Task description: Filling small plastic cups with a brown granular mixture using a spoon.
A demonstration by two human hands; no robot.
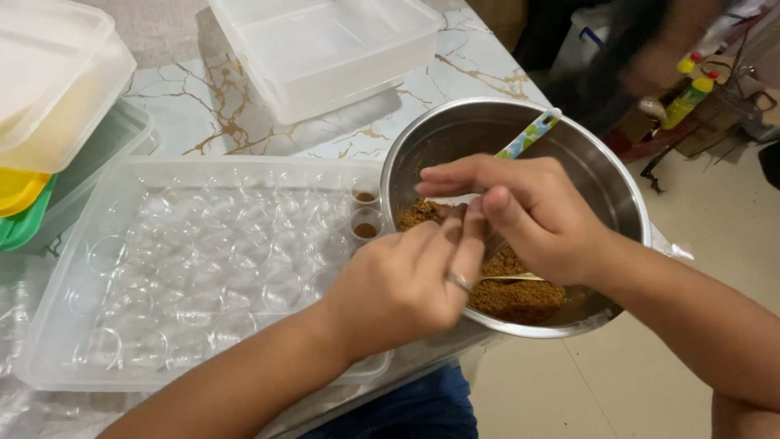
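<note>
**Visitor:** What is laid out here, biggest things first?

**Onlooker:** A marble-patterned table (244,106). On it sits a wide clear tray (73,244) packed with tiny clear cups (203,260); two cups (366,213) at its right edge hold brown filling. Just right of the tray stands a steel bowl (617,187) of brown crumbly powder (512,293).

**Visitor:** And the hands?

**Onlooker:** Both meet over the bowl. The right hand (536,215) grips a spoon (528,134) with a patterned handle, fingers closed round it. The left hand (406,280) has its fingertips (455,244) narrowed at the spoon's end; what they pinch, I cannot tell.

**Visitor:** Where is the powder relative to the fingers?

**Onlooker:** Directly beneath and beside them, touching or nearly so.

**Visitor:** How to do this well?

**Onlooker:** I'd judge: keep everything above the bowl so crumbs fall back in, and take small amounts.
</note>
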